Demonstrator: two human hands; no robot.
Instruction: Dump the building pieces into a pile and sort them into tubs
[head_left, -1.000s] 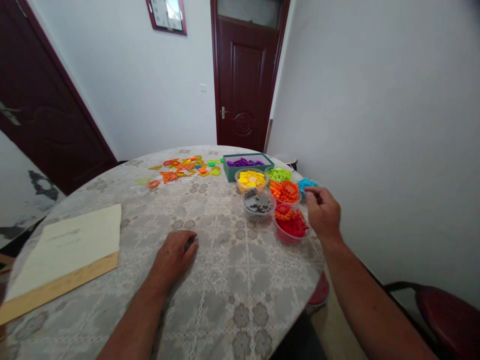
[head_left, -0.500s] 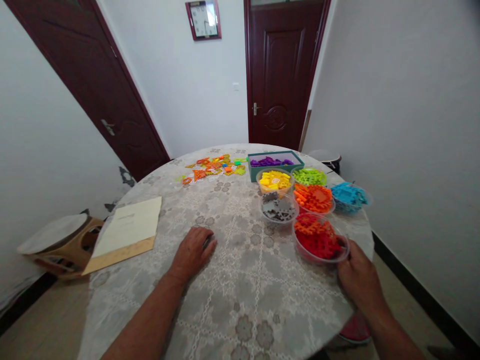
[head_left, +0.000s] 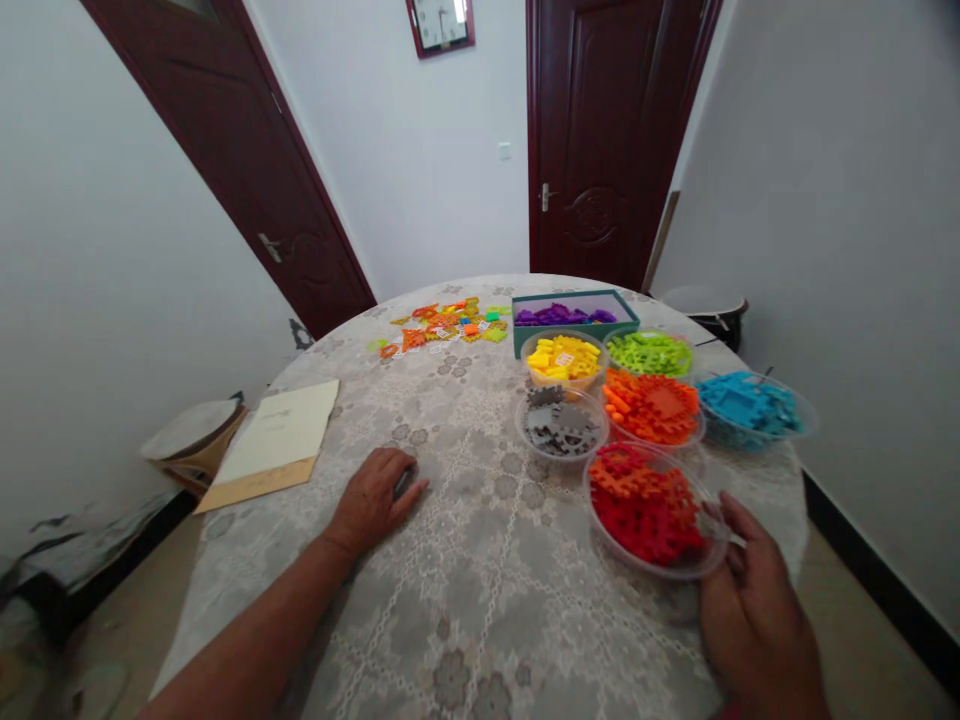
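Observation:
My left hand [head_left: 375, 500] rests on the tablecloth left of the bowls, its fingers curled round a small dark grey object [head_left: 405, 481] that is mostly hidden. On the right, my right hand [head_left: 757, 600] pinches the near right rim of a clear plastic bowl [head_left: 652, 570] between thumb and fingers. Red and orange gear-like plastic pieces [head_left: 645, 505] fill that bowl. Just behind it stand a bowl of grey pieces [head_left: 561, 422] and one of orange pieces [head_left: 652, 405].
Bowls of yellow pieces [head_left: 562, 358], lime green pieces [head_left: 649, 352] and blue pieces [head_left: 750, 402] stand farther back. A green box [head_left: 529, 342] holds purple pieces. Loose coloured pieces [head_left: 450, 325] lie at the far side. Paper sheets [head_left: 277, 430] are at the left edge.
The view has turned left and tipped slightly down, so the table appears farther right. My right hand stays at the red bowl's rim, with its fingers showing more over it. My left hand keeps its curled shape.

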